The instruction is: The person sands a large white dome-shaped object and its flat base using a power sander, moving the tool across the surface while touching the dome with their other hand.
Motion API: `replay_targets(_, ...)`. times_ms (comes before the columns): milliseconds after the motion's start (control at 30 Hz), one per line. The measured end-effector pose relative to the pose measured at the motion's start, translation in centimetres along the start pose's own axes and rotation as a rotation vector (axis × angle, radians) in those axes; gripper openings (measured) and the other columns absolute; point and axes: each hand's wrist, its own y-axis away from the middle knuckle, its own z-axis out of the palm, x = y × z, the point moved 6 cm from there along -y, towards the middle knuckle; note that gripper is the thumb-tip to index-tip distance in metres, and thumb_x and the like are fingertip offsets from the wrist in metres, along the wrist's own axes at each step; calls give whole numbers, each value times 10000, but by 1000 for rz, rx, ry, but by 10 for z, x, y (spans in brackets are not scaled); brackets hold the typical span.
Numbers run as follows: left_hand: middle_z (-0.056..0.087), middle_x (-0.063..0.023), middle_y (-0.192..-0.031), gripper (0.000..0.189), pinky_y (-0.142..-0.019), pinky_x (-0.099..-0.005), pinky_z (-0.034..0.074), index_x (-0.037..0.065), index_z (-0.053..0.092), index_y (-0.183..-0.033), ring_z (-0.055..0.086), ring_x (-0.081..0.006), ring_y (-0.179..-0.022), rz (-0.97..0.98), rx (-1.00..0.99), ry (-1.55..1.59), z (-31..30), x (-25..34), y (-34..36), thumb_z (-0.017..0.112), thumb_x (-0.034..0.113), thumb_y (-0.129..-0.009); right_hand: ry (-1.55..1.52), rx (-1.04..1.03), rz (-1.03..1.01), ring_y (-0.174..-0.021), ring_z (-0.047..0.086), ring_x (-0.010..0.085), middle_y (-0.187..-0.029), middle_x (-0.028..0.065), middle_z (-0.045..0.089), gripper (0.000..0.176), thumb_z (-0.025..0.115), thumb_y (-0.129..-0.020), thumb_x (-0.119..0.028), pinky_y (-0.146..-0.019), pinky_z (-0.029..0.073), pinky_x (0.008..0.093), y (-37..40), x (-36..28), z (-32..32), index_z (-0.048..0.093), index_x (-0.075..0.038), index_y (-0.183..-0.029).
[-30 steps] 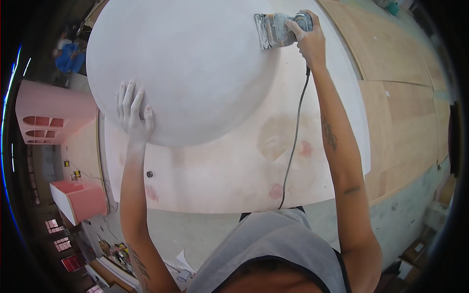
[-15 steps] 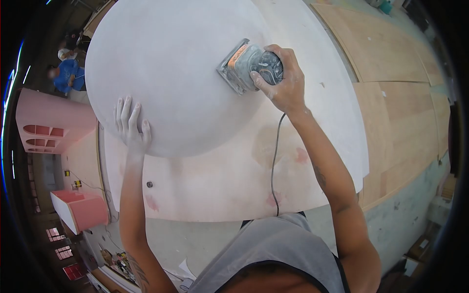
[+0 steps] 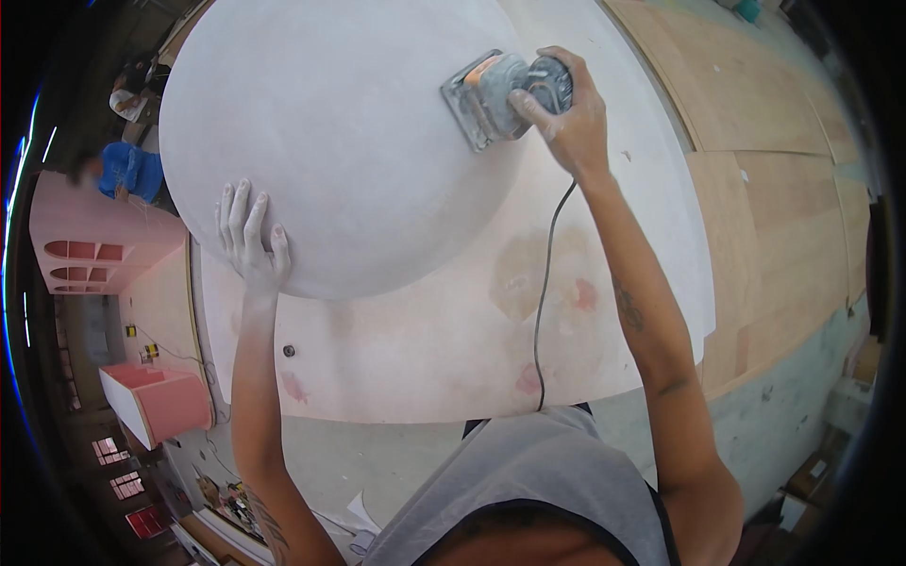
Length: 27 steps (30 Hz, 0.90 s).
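Observation:
A large white rounded form (image 3: 330,141), smooth and dusty, rests on a pale board (image 3: 415,368) with pink and brown stains. My right hand (image 3: 572,113) is wrapped round the grip of a dusty electric sander (image 3: 500,94). The sander's flat pad is tilted against the right flank of the form. From the sander a dark cord (image 3: 543,302) runs down across the board toward my body. My left hand (image 3: 251,236), coated in white dust, lies flat with fingers spread on the form's lower left side.
A small dark round piece (image 3: 289,351) sits on the board. Plywood sheets (image 3: 783,226) lie to the right. Pink cabinet pieces (image 3: 104,226) stand at the left, where a person in a blue shirt (image 3: 132,172) and another person in white (image 3: 125,102) are seen.
My right hand has moved the sander up and to the right along the form's flank. My left hand stays in place. The person in blue has shifted slightly.

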Motion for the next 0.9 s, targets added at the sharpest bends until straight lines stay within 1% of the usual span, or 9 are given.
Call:
replay_targets(67, 591, -184, -1577, 473, -1281, -579, 308, 97, 629, -1470, 474, -426, -1531, -5, -7, -8, -2, 2, 0, 583, 180, -1006, 26, 3, -160, -953, 741, 324, -1164, 119, 698, 614, 910, -792, -301, -880, 608, 405, 26, -32, 6, 661, -155, -1333)
replay_targets(200, 582, -187, -1586, 484, -1279, -584, 311, 87, 629, -1467, 472, -431, -1531, -5, -9, -13, -3, 3, 0, 588, 159, -989, 30, -71, -164, -865, 729, 311, -1150, 95, 645, 617, 913, -760, -284, -783, 622, 411, 70, -64, 16, 674, -201, -1323)
replay_targets(300, 577, -191, -1588, 493, -1275, -590, 317, 75, 626, -1464, 471, -436, -1529, 9, -9, 18, 0, 1, -5, 589, 144, -978, 40, -141, -269, -810, 725, 293, -1143, 71, 629, 623, 932, -733, -281, -697, 624, 415, 85, -73, 23, 686, -234, -1304)
replay_targets(433, 578, -195, -1583, 499, -1271, -597, 322, 68, 624, -1464, 472, -442, -1524, 1, -11, 13, -2, 1, -2, 588, 138, -972, 11, -135, -224, -849, 730, 299, -1149, 81, 634, 617, 930, -746, -288, -722, 629, 408, 63, -56, 16, 684, -219, -1308)
replay_targets(633, 574, -193, -1586, 502, -1267, -595, 319, 79, 624, -1470, 470, -438, -1525, -8, -31, -7, -1, -3, 1, 591, 141, -972, 12, -24, -233, -977, 742, 318, -1160, 113, 697, 610, 912, -791, -304, -890, 609, 403, 6, -14, 5, 670, -133, -1324)
replay_targets(700, 572, -193, -1588, 504, -1267, -593, 318, 83, 624, -1472, 469, -436, -1527, 0, -28, -7, -2, -2, 1, 592, 141, -972, -24, -12, -45, -1023, 741, 326, -1192, 133, 724, 626, 910, -801, -319, -928, 592, 419, -10, 6, 2, 664, -104, -1335)
replay_targets(733, 572, -191, -1589, 507, -1267, -591, 318, 87, 626, -1470, 467, -432, -1530, -3, -29, -10, -2, -2, 1, 593, 140, -968, -25, -8, -43, -1023, 741, 326, -1192, 133, 724, 626, 910, -801, -319, -928, 592, 419, -13, 8, 3, 664, -104, -1335)
replay_targets(800, 572, -189, -1590, 510, -1268, -589, 317, 90, 628, -1469, 465, -428, -1532, -4, -26, -13, -2, -2, 2, 594, 138, -963, 22, 56, 165, -1060, 735, 331, -1221, 155, 731, 637, 907, -809, -334, -929, 590, 431, -16, 20, 2, 661, -100, -1348)
replay_targets(900, 574, -173, -1593, 520, -1275, -588, 311, 99, 636, -1466, 466, -412, -1537, -5, -34, -11, -3, -1, 0, 606, 124, -947, 98, 143, 164, -1067, 733, 338, -1220, 161, 722, 627, 892, -817, -337, -928, 588, 439, -2, 5, 1, 660, -104, -1351)
